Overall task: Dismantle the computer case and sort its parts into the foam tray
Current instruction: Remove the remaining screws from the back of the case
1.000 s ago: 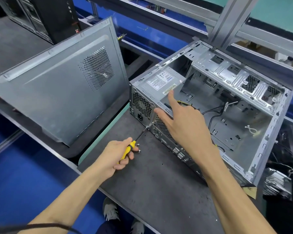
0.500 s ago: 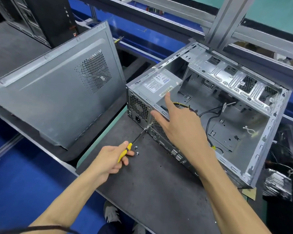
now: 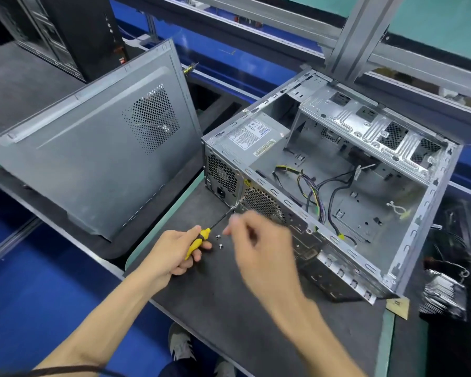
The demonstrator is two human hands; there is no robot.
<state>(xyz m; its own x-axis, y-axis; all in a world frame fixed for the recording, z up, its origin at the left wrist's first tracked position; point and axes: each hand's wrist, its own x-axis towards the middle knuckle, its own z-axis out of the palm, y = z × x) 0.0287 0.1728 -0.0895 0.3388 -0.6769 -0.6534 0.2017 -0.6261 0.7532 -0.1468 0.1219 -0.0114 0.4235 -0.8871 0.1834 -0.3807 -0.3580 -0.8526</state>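
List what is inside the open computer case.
Inside the computer case: a power supply in the rear corner and loose cables across the floor. What lies under the cables is hidden.

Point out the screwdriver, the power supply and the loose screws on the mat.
screwdriver [image 3: 199, 240], head view, on its yellow handle.
power supply [image 3: 252, 137], head view, on its white label.
loose screws [image 3: 219, 240], head view, on the small cluster lying on the mat.

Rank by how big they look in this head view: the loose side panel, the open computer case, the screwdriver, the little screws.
1-2. side panel and computer case: too alike
3. screwdriver
4. screws
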